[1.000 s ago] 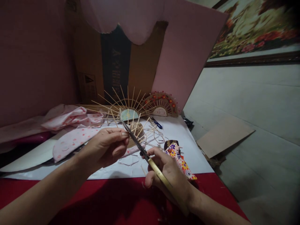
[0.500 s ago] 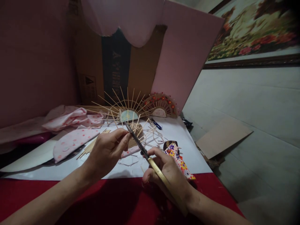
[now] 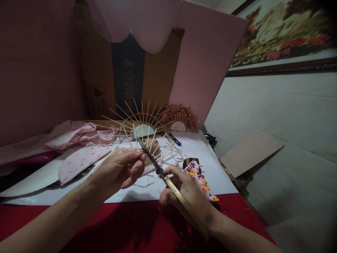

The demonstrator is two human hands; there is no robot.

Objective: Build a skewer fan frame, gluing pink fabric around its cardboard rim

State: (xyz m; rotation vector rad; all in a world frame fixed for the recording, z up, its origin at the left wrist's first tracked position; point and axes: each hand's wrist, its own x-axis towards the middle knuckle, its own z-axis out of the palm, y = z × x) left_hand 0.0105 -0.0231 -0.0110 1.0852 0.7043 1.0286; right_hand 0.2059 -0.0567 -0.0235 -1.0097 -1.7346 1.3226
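My right hand [image 3: 185,196] grips a pair of scissors [image 3: 172,189] with gold-coloured handles, its fingers in the loops. The dark blades point up and left, almost together. At the blades, my left hand [image 3: 122,167] pinches with thumb and forefinger while its other fingers curl loosely below. What lies in the pinch is too small to make out. Just beyond, thin pale sticks [image 3: 154,135] fan out above a pinkish piece partly hidden by the left hand and blades. Behind them stands a larger stick fan with a light blue half-round centre [image 3: 144,130].
A finished-looking fan with red flowers [image 3: 181,117] leans at the back, near a blue-handled tool [image 3: 176,139]. Pink dotted cloth [image 3: 81,135] and a half-round dotted piece [image 3: 80,163] lie left. Flowered fabric [image 3: 201,181] lies right. A cardboard box [image 3: 163,70] stands behind.
My left hand has turned and its lower fingers have loosened and spread downward, with the fingertips still at the blades. The scissors stay nearly in place. The view has shifted slightly.
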